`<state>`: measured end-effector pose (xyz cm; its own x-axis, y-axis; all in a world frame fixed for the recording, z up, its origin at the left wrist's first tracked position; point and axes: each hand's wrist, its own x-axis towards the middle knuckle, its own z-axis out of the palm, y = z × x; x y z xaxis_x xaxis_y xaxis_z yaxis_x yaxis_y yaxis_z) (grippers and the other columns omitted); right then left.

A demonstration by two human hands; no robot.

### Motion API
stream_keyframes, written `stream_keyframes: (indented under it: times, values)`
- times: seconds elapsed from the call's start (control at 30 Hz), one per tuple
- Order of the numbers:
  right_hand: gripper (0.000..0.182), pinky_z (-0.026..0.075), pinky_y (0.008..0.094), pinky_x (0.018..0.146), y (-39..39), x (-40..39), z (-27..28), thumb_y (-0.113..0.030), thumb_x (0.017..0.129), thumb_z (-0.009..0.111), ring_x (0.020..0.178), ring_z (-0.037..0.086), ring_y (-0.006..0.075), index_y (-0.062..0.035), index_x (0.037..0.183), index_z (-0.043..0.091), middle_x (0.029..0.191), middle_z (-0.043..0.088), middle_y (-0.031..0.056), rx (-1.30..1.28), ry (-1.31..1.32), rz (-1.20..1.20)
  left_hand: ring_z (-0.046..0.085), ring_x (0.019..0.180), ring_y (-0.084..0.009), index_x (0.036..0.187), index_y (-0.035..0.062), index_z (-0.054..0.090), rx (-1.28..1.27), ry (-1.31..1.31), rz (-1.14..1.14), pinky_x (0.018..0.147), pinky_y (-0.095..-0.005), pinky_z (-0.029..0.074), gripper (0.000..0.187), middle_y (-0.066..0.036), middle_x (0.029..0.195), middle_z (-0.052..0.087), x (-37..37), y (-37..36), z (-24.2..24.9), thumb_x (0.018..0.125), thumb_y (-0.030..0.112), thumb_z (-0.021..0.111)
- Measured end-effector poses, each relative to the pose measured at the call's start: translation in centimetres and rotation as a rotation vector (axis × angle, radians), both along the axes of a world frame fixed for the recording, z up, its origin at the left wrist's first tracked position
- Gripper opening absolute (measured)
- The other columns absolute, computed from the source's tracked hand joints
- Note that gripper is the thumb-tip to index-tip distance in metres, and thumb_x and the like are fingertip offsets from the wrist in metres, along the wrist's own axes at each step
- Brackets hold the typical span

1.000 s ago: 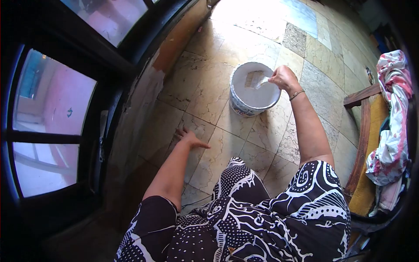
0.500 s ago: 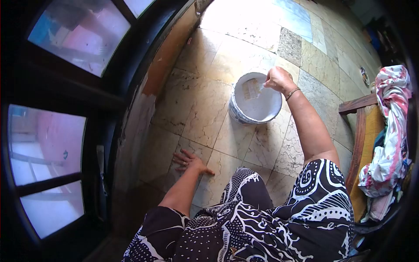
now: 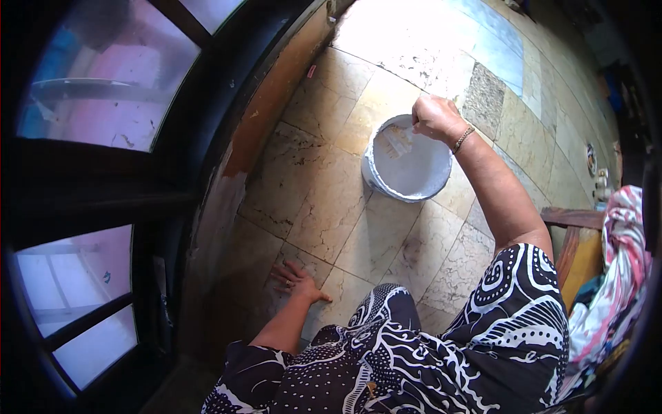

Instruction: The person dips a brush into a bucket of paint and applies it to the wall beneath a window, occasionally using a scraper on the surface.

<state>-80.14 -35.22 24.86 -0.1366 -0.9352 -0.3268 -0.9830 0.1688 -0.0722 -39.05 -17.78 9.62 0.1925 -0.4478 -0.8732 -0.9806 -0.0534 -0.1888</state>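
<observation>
My right hand [image 3: 439, 119], with a bracelet at the wrist, is closed at the far rim of a white bucket [image 3: 374, 178]. It grips what looks like a wide paintbrush [image 3: 398, 143], whose pale head hangs inside the bucket; the fingers mostly cover its handle. White liquid, apparently paint, lies in the bucket, and its rim is smeared. My left hand [image 3: 296, 283], wearing a ring, rests flat on the tiled floor [image 3: 321, 210] with its fingers spread, holding nothing.
Along the left runs a dark-framed glass door or window [image 3: 103, 183] above a worn, peeling wall edge [image 3: 238, 152]. To the right, a wooden bench or chair [image 3: 572, 219] bears a heap of cloth [image 3: 617, 255]. Bright light falls on the far tiles.
The whole view has shifted and tilted. My right hand has moved slightly up and left over the bucket's rim, still holding the brush. My left hand stays on the floor.
</observation>
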Motion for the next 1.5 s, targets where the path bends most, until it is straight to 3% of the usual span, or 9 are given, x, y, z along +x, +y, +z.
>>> stream_keyframes:
  times: [0.07, 0.6, 0.8, 1.0, 1.1, 1.17, 1.33, 1.43, 1.5]
  values:
    - [0.012, 0.051, 0.0361, 0.073, -1.0, -1.0, -0.2, -0.015, 0.066, 0.073, 0.08, 0.066, 0.0271, -0.0101, 0.076, 0.071, 0.079, 0.068, 0.0124, -0.042, 0.052, -0.002, -0.02, 0.13, -0.0548, 0.136, -0.0048, -0.025, 0.007, -0.017, -0.001, 0.103, -0.067, 0.008, 0.159, -0.038, 0.138, -0.027, -0.1, -0.2, 0.3, 0.04, 0.048, 0.089]
    - [0.018, 0.049, 0.0327, 0.07, -1.1, -8.8, 1.3, -0.019, 0.069, 0.073, 0.077, 0.065, 0.0226, -0.0065, 0.081, 0.071, 0.077, 0.067, 0.0111, -0.067, -0.071, -0.164, -0.018, 0.133, -0.0506, 0.137, -0.0047, -0.024, 0.053, -0.107, -0.018, 0.106, -0.0638, 0.007, 0.159, -0.035, 0.141, -0.025, -0.8, -0.5, 0.2, 0.04, 0.052, 0.088]
    - [0.015, 0.04, 0.0225, 0.043, 5.3, -8.6, 3.5, -0.014, 0.077, 0.069, 0.052, 0.051, 0.0062, -0.0003, 0.082, 0.068, 0.065, 0.063, 0.0036, -0.104, -0.619, -0.454, -0.013, 0.135, -0.048, 0.138, -0.0026, -0.023, 0.058, -0.152, 0.101, 0.107, -0.0611, 0.009, 0.155, -0.032, 0.144, -0.022, -1.4, -1.7, -0.8, 0.043, 0.052, 0.087]
    - [0.019, 0.041, 0.0207, 0.046, 11.7, -6.0, 1.0, -0.019, 0.084, 0.065, 0.053, 0.053, 0.007, -0.0008, 0.089, 0.065, 0.068, 0.062, 0.0017, -0.165, -0.886, -0.714, -0.003, 0.14, -0.0371, 0.144, 0.0026, -0.008, 0.042, 0.101, 0.98, 0.111, -0.0478, 0.018, 0.138, -0.019, 0.152, -0.01, -1.6, -9.1, -11.6, 0.053, 0.054, 0.082]
    - [0.028, 0.042, 0.0215, 0.048, 13.8, -4.7, -0.3, -0.022, 0.083, 0.066, 0.055, 0.056, 0.0093, 0.0021, 0.096, 0.062, 0.072, 0.062, 0.0048, -0.293, -1.003, -0.866, -0.001, 0.141, -0.0333, 0.146, 0.0059, 0.006, 0.275, 0.5, 0.914, 0.111, -0.0476, 0.015, 0.127, -0.016, 0.153, 0.001, -5.3, -14.0, -2.7, 0.056, 0.057, 0.079]
    - [0.028, 0.042, 0.0211, 0.048, 14.4, -3.9, -0.9, -0.022, 0.083, 0.065, 0.055, 0.055, 0.0089, 0.0022, 0.097, 0.062, 0.072, 0.062, 0.0047, -0.332, -1.04, -0.907, 0.001, 0.141, -0.0314, 0.146, 0.0059, 0.012, 0.23, 0.416, 0.965, 0.111, -0.0472, 0.014, 0.123, -0.015, 0.153, 0.006, -7.3, -15.2, -1.3, 0.056, 0.058, 0.079]
    - [0.027, 0.043, 0.0193, 0.05, 14.6, -2.0, -0.3, -0.019, 0.084, 0.066, 0.055, 0.056, 0.0077, 0.0016, 0.1, 0.061, 0.073, 0.061, 0.0039, -0.48, -1.161, -0.976, 0.005, 0.141, -0.0295, 0.145, 0.0067, 0.019, 0.332, 0.446, 0.946, 0.112, -0.0471, 0.01, 0.12, -0.015, 0.153, 0.01, -6.2, -15.6, -5.4, 0.055, 0.059, 0.079]
    - [0.021, 0.043, 0.0192, 0.05, 14.0, 0.0, 1.1, -0.016, 0.085, 0.065, 0.057, 0.056, 0.0082, -0.0016, 0.1, 0.06, 0.078, 0.065, 0.0062, -0.502, -1.415, -0.944, 0.011, 0.14, -0.0338, 0.141, 0.0052, 0.029, 0.168, 0.384, 0.906, 0.11, -0.0483, 0.01, 0.115, -0.02, 0.15, 0.018, -6.2, -14.8, -6.7, 0.053, 0.056, 0.082]
    - [0.019, 0.043, 0.0191, 0.051, 12.4, 2.3, 2.3, -0.014, 0.085, 0.065, 0.058, 0.056, 0.0084, -0.0048, 0.101, 0.059, 0.081, 0.067, 0.0077, -0.477, -1.609, -0.871, 0.013, 0.139, -0.0352, 0.141, 0.0033, 0.029, 0.319, 0.49, 0.9, 0.11, -0.0482, 0.011, 0.116, -0.02, 0.149, 0.02, -4.8, -14.9, -10.2, 0.052, 0.056, 0.082]
